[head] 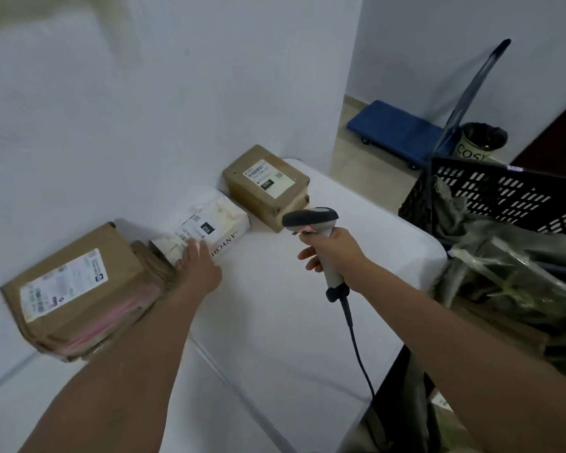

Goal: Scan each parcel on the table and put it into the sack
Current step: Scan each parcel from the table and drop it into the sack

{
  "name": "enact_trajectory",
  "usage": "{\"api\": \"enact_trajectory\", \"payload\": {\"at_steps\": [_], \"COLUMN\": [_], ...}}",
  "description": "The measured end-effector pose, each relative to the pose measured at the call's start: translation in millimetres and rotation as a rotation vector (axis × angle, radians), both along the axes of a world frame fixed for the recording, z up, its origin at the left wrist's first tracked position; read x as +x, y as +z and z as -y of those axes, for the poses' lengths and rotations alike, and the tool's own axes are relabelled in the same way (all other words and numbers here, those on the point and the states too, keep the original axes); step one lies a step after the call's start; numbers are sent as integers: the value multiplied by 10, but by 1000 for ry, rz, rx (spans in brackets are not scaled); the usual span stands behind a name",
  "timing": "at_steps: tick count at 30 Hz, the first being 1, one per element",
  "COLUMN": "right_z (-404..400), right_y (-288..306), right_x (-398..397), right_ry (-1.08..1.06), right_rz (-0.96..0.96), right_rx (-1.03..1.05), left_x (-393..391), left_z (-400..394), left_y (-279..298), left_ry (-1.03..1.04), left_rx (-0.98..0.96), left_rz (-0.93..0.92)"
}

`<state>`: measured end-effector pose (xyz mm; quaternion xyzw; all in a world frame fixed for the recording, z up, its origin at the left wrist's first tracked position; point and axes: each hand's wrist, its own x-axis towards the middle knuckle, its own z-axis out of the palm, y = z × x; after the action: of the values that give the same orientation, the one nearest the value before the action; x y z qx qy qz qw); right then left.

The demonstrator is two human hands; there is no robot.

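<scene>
A: Nearest, what do the hands report?

B: I read the right hand (327, 253) gripping the scanner (314, 223); the left hand (198, 264) lies flat-fingered on the white parcel (209, 228).

A: Farther back?

B: I see brown parcels (72, 289) (265, 184) flanking it on the table (291, 305); sack (504, 273) sits right.

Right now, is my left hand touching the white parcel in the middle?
Touching. In the head view, the left hand lies with straight fingers on the near end of the white parcel, fingertips overlapping its label edge with no gap visible.
</scene>
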<state>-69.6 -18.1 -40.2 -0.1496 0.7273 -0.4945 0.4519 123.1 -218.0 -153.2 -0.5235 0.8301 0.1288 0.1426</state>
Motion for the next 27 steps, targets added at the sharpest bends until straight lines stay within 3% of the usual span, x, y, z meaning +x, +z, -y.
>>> {"api": "enact_trajectory", "payload": {"at_steps": [4, 12, 19, 24, 27], "right_z": [163, 171, -196, -596, -801], "right_y": [-131, -271, -317, -345, -324], "right_x": [51, 161, 255, 242, 208], "right_ry": [23, 57, 54, 73, 53], "right_rz": [-26, -40, -16, -8, -6], "right_rx": [59, 117, 104, 124, 120], "left_x": [-16, -45, 148, 434, 616], "left_z": [145, -453, -1172, -1477, -1478], "left_y": [-166, -239, -253, -342, -396], "left_ry": [-1, -191, -491, -802, -853], "left_rx": [39, -62, -120, -92, -41], "left_rz": [70, 106, -133, -451, -471]}}
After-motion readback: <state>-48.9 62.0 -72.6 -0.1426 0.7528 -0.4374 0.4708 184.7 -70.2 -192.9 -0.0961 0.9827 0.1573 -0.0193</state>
